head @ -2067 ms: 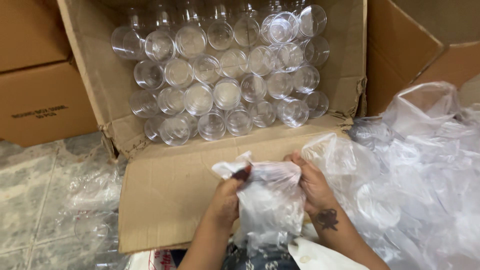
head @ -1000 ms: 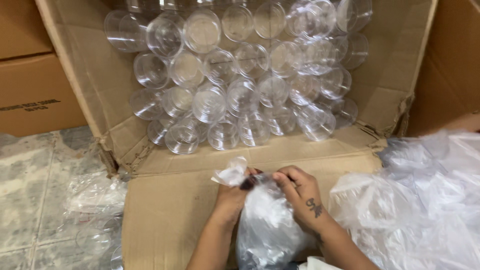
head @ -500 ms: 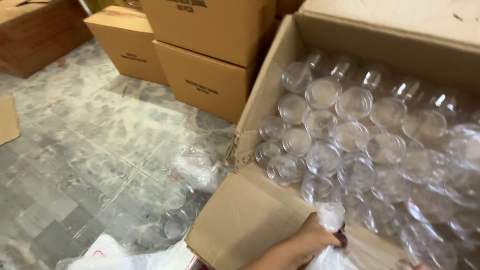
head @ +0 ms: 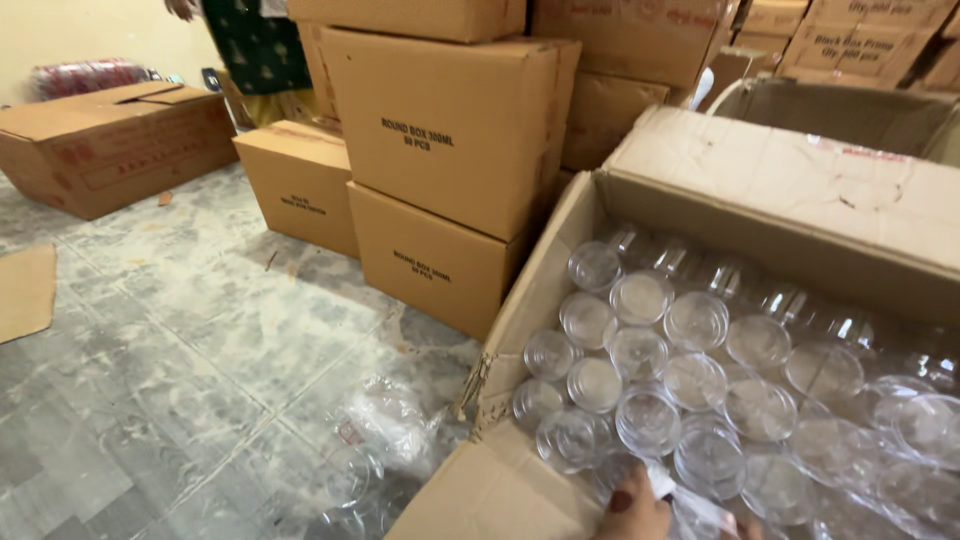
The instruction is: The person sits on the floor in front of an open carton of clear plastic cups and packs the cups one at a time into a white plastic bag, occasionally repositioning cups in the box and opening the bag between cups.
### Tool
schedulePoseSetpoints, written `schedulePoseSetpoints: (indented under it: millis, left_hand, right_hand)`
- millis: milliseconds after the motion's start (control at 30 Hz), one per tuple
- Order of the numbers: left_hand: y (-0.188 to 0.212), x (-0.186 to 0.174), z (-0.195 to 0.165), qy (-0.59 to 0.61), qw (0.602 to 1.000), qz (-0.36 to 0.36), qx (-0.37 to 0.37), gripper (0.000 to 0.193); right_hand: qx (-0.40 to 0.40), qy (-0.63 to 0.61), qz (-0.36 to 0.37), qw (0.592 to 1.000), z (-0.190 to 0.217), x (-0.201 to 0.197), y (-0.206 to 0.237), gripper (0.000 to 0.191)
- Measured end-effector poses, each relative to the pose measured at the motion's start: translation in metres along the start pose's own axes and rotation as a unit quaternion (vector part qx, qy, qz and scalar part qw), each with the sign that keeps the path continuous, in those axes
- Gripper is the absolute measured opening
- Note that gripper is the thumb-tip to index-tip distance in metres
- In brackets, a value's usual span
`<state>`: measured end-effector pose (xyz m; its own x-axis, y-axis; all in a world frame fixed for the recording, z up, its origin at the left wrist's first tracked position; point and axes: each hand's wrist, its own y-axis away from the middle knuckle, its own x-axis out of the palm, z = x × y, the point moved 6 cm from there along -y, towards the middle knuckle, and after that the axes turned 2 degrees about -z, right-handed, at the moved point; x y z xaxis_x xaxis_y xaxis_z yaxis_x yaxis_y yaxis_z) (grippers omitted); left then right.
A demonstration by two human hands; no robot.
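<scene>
Bag-tying step, I'd judge: one hand point(head: 632, 508), side unclear, pinches the clear plastic bag point(head: 690, 505) neck at the open carton point(head: 520, 310)'s near edge, over the stacked clear cups point(head: 640, 352) (other hand out of view). Next calls for a steady two-handed twist.

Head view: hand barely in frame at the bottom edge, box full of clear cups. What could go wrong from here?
The hand pinching the thin clear plastic bag sits at the frame's bottom edge, so its grip is hard to check; the bag might slip. The clear cups lie loosely heaped in the open cardboard box and could shift or crack if pressed. Crumpled plastic wrap on the floor looks slippery underfoot.
</scene>
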<state>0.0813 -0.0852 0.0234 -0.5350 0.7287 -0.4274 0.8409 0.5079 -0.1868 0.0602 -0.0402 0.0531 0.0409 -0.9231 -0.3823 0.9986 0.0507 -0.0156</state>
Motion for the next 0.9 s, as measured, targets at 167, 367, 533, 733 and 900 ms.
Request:
schedulePoseSetpoints:
  millis: [167,367,533,733,900]
  left_hand:
    - [0.004,-0.015,-0.017,0.109,0.992,0.060,-0.004,0.040]
    - [0.021,-0.001,-0.023,0.407,0.886,0.199,-0.101,0.023]
    - [0.060,-0.006,-0.013,0.520,0.825,0.185,-0.121,0.027]
    - [0.087,-0.025,0.012,0.589,0.762,0.197,-0.182,0.025]
    - [0.115,-0.051,0.050,0.570,0.752,0.209,-0.255,0.041]
  right_hand:
    - [0.001,-0.054,0.021,0.998,0.018,0.014,0.027,0.031]
    - [0.012,-0.196,0.025,0.980,-0.017,-0.060,0.013,0.032]
    - [-0.043,-0.295,-0.026,0.954,-0.056,-0.136,0.024,0.034]
    - [-0.145,-0.313,-0.138,0.928,-0.059,-0.272,0.070,0.037]
    - [-0.181,-0.218,-0.279,0.917,-0.069,-0.349,0.171,0.040]
